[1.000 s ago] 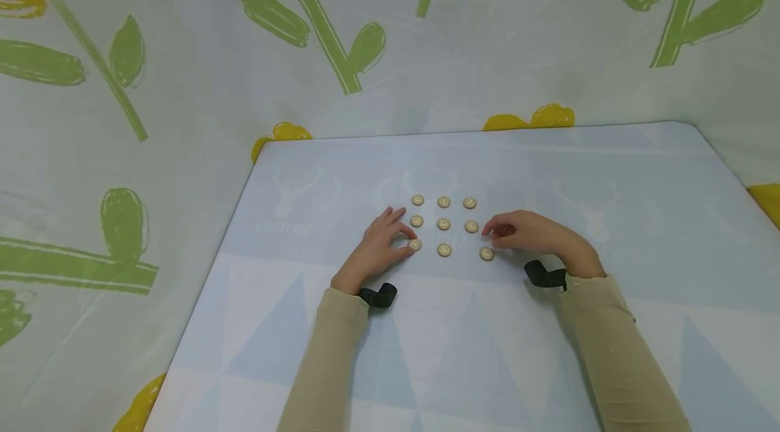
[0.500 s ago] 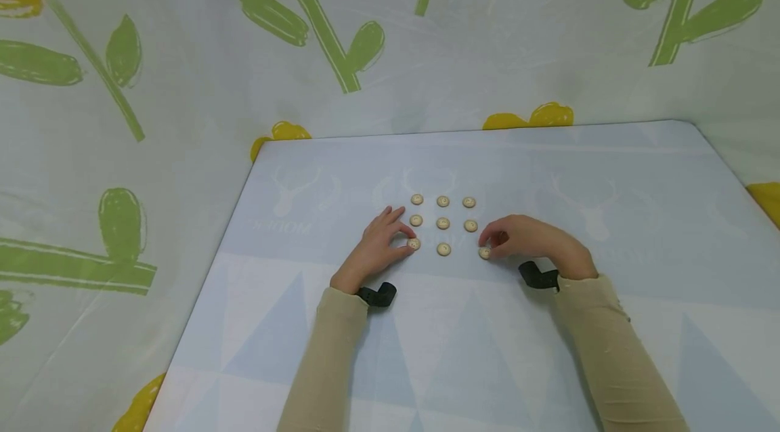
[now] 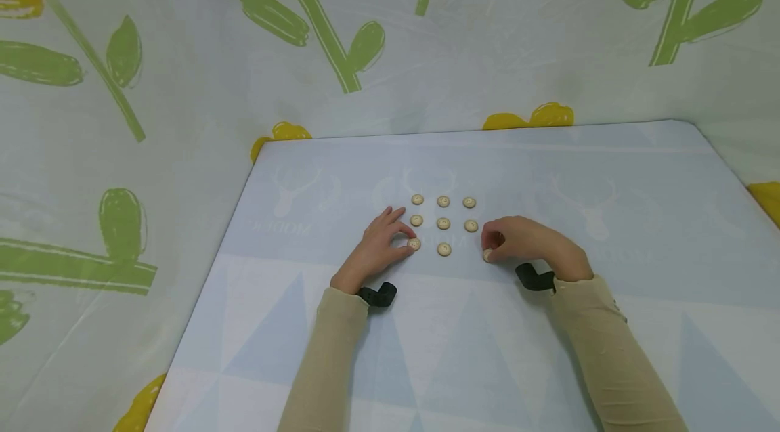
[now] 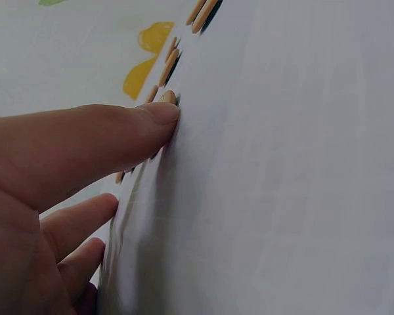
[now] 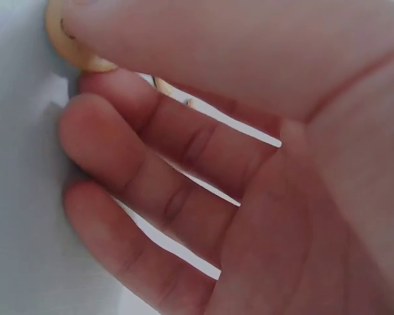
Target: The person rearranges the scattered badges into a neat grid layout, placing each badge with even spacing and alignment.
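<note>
Round cream buttons lie in rows of three on the table. My left hand (image 3: 379, 247) holds the near-left button (image 3: 415, 244) between thumb and index finger, its other fingers spread away. In the left wrist view the thumb covers most of that button (image 4: 169, 97). At the near-right corner of the group, my right hand (image 3: 525, 240) pinches a button (image 3: 487, 256), partly hidden by the fingers. The right wrist view has this button (image 5: 59, 41) under the thumb, with the other fingers curled below. Between the hands lies the near-middle button (image 3: 444, 250).
A middle button (image 3: 443, 223) and a far-row button (image 3: 443, 202) sit beyond the hands. The pale blue-and-white patterned table (image 3: 390, 357) reaches back to a flower-print curtain (image 3: 463, 73). Each wrist wears a black camera mount (image 3: 379, 294).
My right hand has come down over the near-right button and closed thumb and finger on it; the button has shifted only slightly. My left hand stays in place.
</note>
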A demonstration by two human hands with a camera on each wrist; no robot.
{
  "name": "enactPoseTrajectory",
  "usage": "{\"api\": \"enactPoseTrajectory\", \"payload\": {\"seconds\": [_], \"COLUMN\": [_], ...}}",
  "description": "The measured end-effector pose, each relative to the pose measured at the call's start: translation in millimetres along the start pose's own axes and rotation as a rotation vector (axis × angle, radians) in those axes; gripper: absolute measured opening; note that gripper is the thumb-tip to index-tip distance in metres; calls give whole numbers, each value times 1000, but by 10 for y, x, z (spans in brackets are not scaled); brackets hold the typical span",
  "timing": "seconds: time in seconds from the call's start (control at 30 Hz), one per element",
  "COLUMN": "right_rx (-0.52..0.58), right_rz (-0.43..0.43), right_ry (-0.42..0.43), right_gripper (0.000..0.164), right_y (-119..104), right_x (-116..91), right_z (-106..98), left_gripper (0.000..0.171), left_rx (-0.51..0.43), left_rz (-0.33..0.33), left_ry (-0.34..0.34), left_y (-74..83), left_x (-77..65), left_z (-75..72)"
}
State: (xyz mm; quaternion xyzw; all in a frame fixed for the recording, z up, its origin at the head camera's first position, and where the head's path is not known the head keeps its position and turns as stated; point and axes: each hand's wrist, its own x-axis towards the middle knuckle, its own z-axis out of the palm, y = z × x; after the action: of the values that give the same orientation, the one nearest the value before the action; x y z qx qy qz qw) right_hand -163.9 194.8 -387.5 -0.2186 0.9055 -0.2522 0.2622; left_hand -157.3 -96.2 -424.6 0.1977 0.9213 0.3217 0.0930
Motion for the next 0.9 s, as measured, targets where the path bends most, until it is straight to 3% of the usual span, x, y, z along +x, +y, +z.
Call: {"api": "enactPoseTrajectory", "payload": {"seconds": [0.73,0.9], "right_rx": [88,120], "right_rz": [14,-15], "right_ry": [-21,-21], "right_gripper": [14,14], "right_y": [64,54], "right_x": [-17,-9], "right_z": [-52,-43], "left_gripper": [16,17], "left_rx": [0,-1], "left_rz": [-9,-10], "left_ry": [-11,-11], "left_y": [-27,-32], "left_x": [8,16], "left_z": [7,13]}}
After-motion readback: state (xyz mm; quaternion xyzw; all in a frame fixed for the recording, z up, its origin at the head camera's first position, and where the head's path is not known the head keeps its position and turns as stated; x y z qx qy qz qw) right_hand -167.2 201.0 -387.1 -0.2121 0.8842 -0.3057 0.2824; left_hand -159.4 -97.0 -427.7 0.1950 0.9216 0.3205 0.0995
